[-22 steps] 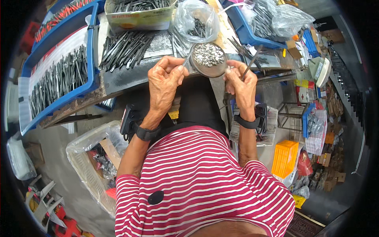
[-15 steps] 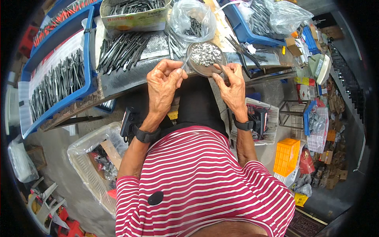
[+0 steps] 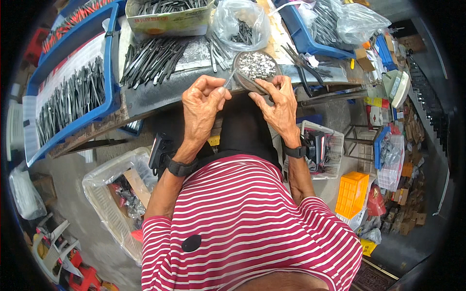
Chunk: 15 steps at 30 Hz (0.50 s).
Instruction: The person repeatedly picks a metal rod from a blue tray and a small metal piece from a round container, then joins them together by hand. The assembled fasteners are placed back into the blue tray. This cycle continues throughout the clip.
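A thin grey metal strip sticks up from the pinched thumb and fingertips of my left hand, beside the bench edge. My right hand is at the near rim of a round dish, its thumb and fingers curled toward each other. Whatever lies between those fingers, if anything, is too small to make out. Small silvery pieces fill the dish. Left of it, a pile of dark flat metal strips lies on the bench, with several more strips near the dish.
Pliers lie right of the dish. Behind stand a clear plastic bag and a cardboard box of dark parts. Blue trays flank the bench. Crates stand on the floor at both sides.
My right hand has shifted slightly left and down along the dish rim, its thumb now closer to my left hand. My left hand still pinches the strip. The view has shifted a little.
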Tool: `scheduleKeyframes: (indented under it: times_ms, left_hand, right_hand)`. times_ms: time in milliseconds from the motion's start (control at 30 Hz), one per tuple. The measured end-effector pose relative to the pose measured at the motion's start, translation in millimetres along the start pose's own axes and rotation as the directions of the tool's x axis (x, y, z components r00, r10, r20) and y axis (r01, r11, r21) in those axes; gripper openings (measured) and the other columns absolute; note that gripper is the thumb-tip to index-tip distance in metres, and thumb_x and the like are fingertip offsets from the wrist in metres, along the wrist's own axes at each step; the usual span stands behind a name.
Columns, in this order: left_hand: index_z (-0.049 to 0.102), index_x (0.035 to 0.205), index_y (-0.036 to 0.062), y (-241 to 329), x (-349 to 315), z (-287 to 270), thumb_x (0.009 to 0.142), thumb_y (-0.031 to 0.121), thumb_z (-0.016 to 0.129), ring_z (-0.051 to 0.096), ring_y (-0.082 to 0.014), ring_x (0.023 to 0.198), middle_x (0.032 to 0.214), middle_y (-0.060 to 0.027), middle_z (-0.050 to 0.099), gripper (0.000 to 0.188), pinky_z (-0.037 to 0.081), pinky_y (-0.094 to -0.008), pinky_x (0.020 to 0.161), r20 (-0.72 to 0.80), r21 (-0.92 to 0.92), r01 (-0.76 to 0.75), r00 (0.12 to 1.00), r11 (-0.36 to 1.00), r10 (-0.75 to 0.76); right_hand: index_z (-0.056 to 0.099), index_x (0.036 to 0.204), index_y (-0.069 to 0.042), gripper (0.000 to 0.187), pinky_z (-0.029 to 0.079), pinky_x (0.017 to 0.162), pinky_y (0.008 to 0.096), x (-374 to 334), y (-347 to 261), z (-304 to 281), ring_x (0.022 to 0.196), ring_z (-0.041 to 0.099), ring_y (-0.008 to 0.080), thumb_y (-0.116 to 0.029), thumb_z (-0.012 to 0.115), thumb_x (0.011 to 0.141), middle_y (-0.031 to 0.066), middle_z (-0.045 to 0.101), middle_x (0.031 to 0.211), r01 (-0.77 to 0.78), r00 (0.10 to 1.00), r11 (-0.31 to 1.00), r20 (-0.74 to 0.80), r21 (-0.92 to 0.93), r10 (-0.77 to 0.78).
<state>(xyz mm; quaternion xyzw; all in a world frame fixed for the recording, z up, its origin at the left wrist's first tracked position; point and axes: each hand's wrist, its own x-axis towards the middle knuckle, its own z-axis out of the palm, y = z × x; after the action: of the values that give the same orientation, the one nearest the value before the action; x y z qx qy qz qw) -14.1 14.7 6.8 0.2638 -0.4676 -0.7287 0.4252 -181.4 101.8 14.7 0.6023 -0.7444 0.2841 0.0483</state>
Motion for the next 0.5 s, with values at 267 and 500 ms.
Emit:
scheduleKeyframes:
  times_ms: [267, 500]
  left_hand:
    - [0.057, 0.096, 0.0003, -5.0, -0.5, -1.6, 0.085, 0.005, 0.057, 0.045, -0.0015, 0.056, 0.075, -0.0047, 0.061, 0.012, 0.034, -0.0129, 0.048, 0.026, -0.047, 0.008, 1.000, 0.999, -0.007]
    - [0.056, 0.094, 0.0010, -5.8, -0.9, -1.9, 0.085, 0.006, 0.058, 0.046, -0.0021, 0.057, 0.075, -0.0054, 0.061, 0.011, 0.033, -0.0117, 0.047, 0.066, -0.136, 0.068, 0.996, 0.988, -0.060]
  right_hand:
    - [0.065, 0.091, -0.006, 0.024, 0.042, 0.068, 0.0349, 0.4, -1.6, 5.9, 0.079, 0.051, 0.0261, -0.012, 0.071, 0.069, 0.0113, 0.048, 0.084, 0.032, 0.998, 0.990, -0.051, 0.138, -0.025]
    - [0.061, 0.080, 0.002, 0.011, 0.041, 0.065, 0.0288, 6.6, -1.2, 6.4, 0.072, 0.052, 0.0197, -0.002, 0.066, 0.072, 0.0080, 0.053, 0.074, -0.038, 0.999, 0.961, 0.000, 0.274, 0.039]
